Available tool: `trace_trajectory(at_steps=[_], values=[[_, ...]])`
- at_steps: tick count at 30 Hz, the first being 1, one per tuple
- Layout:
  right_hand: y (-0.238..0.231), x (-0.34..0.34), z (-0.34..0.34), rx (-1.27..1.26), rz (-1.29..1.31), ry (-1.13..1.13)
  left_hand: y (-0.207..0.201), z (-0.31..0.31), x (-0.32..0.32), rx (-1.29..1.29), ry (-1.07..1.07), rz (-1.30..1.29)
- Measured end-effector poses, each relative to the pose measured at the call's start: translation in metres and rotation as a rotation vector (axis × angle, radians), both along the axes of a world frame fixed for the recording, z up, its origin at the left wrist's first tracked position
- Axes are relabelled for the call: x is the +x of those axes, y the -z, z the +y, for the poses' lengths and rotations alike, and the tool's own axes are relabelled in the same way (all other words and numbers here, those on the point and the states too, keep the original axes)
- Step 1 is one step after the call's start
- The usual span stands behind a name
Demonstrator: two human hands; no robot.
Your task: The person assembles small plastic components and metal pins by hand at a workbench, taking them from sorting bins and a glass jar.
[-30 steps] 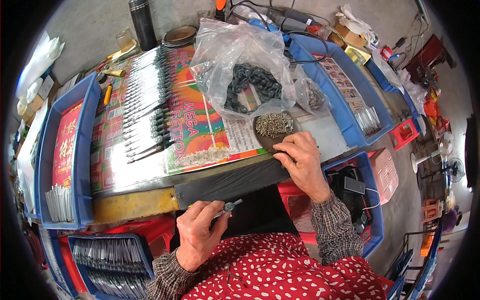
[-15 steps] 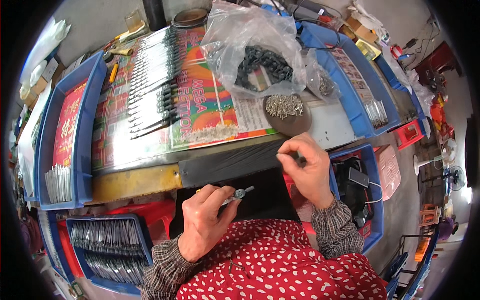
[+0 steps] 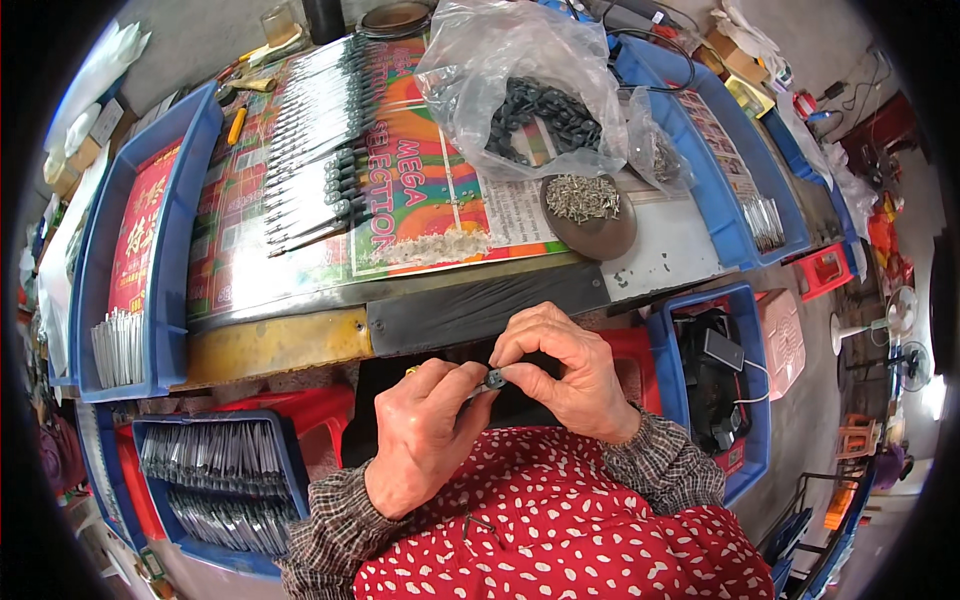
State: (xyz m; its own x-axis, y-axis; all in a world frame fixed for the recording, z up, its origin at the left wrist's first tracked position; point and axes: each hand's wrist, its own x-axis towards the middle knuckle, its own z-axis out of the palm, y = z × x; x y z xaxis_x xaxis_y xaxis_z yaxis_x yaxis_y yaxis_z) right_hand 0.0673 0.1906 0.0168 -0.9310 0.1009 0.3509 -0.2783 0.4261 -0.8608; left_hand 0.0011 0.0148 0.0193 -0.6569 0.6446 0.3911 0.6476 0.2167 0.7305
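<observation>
Between its thumb and fingers, my left hand grips a small dark-grey part with a hole in its end; the rest of it is hidden by the fingers. My right hand is closed in a pinch, thumb and fingertips touching that end. Whatever small piece it may hold cannot be made out. Beyond the hands, a round brown dish on the bench holds a heap of small silvery metal pieces. A clear plastic bag behind it contains black parts.
Rows of slim metal pieces with black ends lie on the bench. Blue trays stand at both sides. Below are a blue crate of similar pieces, another blue crate and red stools. The bench's front edge is close.
My right hand has come down and left from beside the dish to the part in my left hand. The left hand has moved slightly right; the view has shifted a little.
</observation>
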Motion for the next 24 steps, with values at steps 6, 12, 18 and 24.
trace_trajectory(at_steps=[6,12,18,24], values=[[0.001,0.000,-0.001,0.032,0.006,0.016,0.002,0.000,0.000,-0.018,0.000,0.041],[0.003,-0.001,-0.007,0.241,0.163,0.072,0.008,0.001,-0.002,-0.011,-0.005,0.171],[0.008,0.004,-0.007,0.465,0.318,0.073,0.011,0.001,-0.002,-0.015,0.024,0.199],[0.012,0.008,-0.009,0.444,0.328,0.067,0.014,0.001,-0.001,-0.022,0.026,0.226]])
